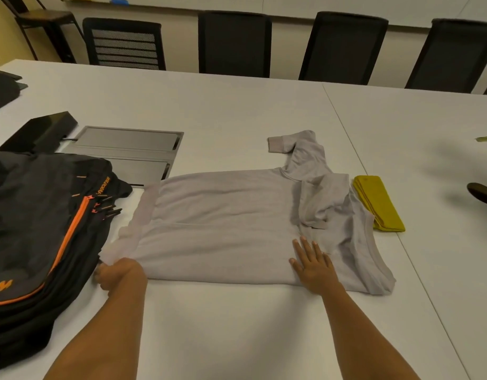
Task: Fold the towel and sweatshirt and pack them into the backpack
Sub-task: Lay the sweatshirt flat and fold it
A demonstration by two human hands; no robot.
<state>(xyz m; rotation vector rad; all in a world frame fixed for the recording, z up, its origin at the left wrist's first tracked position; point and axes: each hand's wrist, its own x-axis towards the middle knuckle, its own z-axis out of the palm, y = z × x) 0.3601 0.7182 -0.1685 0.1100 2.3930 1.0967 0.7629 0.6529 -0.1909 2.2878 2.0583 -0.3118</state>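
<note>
Left hand [119, 275] has its fingers curled tight around the near hem corner of the sweatshirt [223, 226], pinching the ribbed band right where it meets the backpack [39, 229]. Right hand [313, 266] is the opposite deal: fingers [300, 246] spread out flat, palm pressing down on the chest area, gripping nothing. The sweatshirt's a light grey one lying sideways across the middle of the white worktop [237, 338], hem to the left, neck end to the right, its near long edge folded straight. One sleeve is bunched up on top of the body near the right end, the other flops off toward the far edge with its cuff [276, 145] lying flat on the surface. Just past the neck end, toward the right edge, there's the towel [379, 201], mustard yellow, already folded into a narrow stack, just beside the sweatshirt. The backpack, black with orange zips, sits at the left edge of the worktop, lying on its side, its zipper pulls pointing toward the hem. Behind it there's a grey metal flap [127, 146] set into the worktop, and a row of black chairs [234, 42] along the far edge.
</note>
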